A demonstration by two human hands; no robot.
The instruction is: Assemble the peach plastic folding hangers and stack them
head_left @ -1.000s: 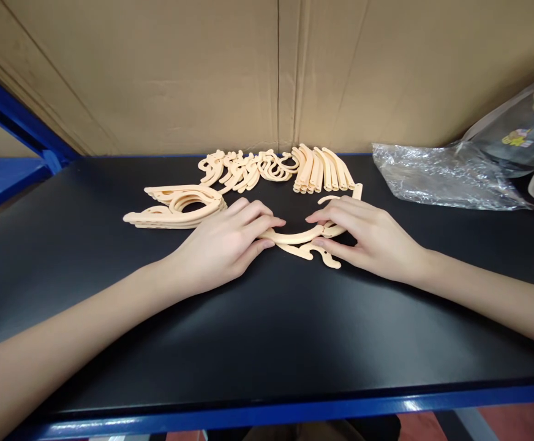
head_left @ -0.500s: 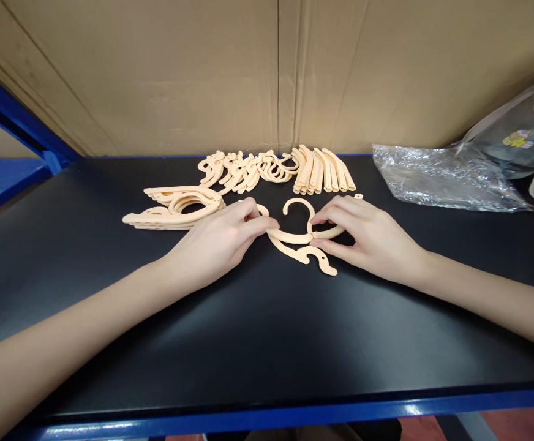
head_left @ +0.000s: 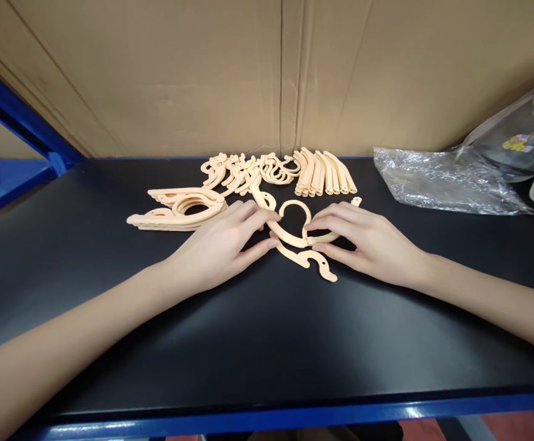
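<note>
Even light leaves glare on the crinkled plastic (head_left: 441,182).

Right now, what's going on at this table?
A person is handling beige hook-and-arm parts on a black tabletop. The left hand grips the left curved arm; the right hand grips the right curved arm. The two arms meet near a hook between the hands. A wavy piece lies on the near side. Behind are rows of hooked pieces and curved pieces; a stack of pieces sits left.
</note>
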